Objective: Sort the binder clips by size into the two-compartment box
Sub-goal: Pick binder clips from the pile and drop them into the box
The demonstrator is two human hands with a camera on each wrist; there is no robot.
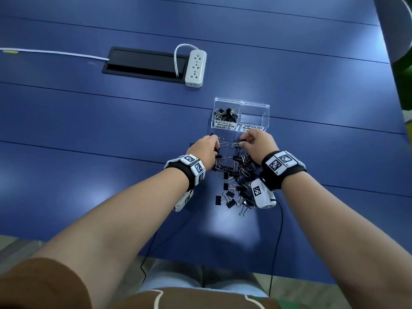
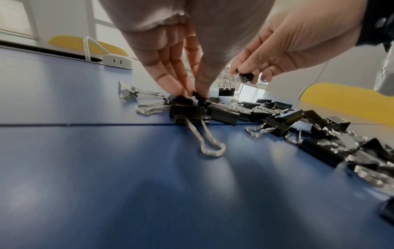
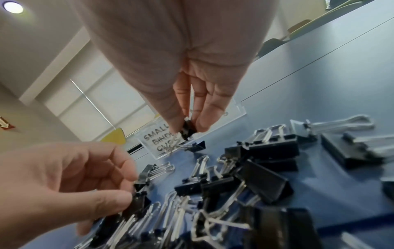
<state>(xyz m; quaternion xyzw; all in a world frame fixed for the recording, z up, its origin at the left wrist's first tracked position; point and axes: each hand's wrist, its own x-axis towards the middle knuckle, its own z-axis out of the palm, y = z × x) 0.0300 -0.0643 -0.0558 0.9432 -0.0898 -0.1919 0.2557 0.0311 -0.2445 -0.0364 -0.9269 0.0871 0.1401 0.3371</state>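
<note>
— Nearest the counter's (image 1: 111,130) front edge: loose pile of binder clips (image 1: 236,179). Left grip (image 1: 204,149) pinching 1 small clip (image 2: 197,98) there.

— Right grip (image 1: 257,142) pinching 1 small clip (image 3: 187,128), lifted. Farther: box (image 1: 240,114). Drop both left, "SMALL" side; avoid snagging neighbours' handles.

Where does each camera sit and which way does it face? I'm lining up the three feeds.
Head: looks down at the blue table, both forearms, two-compartment box.
Left wrist: low, along the left hand whose fingers touch clips.
Right wrist: along the right hand pinching a small clip.
Shared: both wrist views show the other hand and clip pile.
</note>
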